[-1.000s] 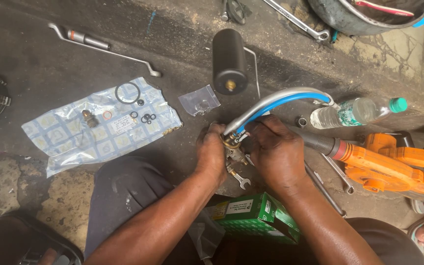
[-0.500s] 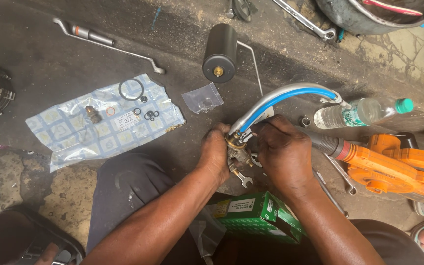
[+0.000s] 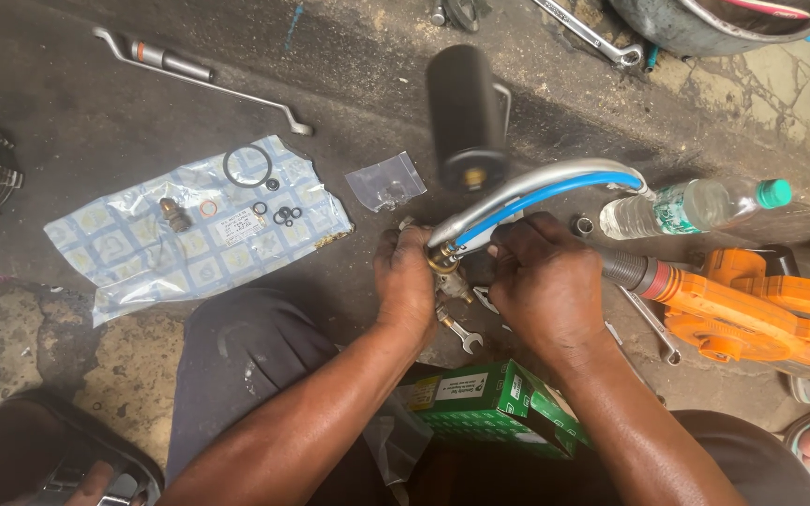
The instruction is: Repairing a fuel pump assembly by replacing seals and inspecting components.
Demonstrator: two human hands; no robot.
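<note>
Floor (image 3: 77,122): dark, oil-stained concrete, dusty; paler cracked patches at lower left and upper right. A raised step runs across the top of the frame.

Centre: left hand (image 3: 407,286) clenched around a brass fitting (image 3: 444,264) at the lower end of a bent pipe (image 3: 536,187). Right hand (image 3: 547,281) closed over the same joint from the right; what its fingers grip is hidden. The pipe is a silver tube with a blue hose alongside, arching from the hands toward the right of centre. Both hands sit just above the floor.

Just below the hands: a small spanner (image 3: 457,330) lies on the floor. Lower centre: a green box (image 3: 499,403), near the right forearm.

Above the hands: a black cylinder (image 3: 466,112), brass port facing the camera, slightly blurred. A small clear bag (image 3: 384,181) lies to its left.

Left of centre: a printed plastic sheet (image 3: 124,253) spread flat, carrying a large O-ring (image 3: 247,166), several small rings (image 3: 283,214) and a small brass part (image 3: 174,214).

Upper left: a long spanner (image 3: 199,77) with a tube over its shaft.

Right: a clear bottle (image 3: 696,206) with green cap lying on its side; below it an orange blower (image 3: 761,305), nozzle pointing toward the hands.

Upper right corner: a dark basin rim (image 3: 705,33).
</note>
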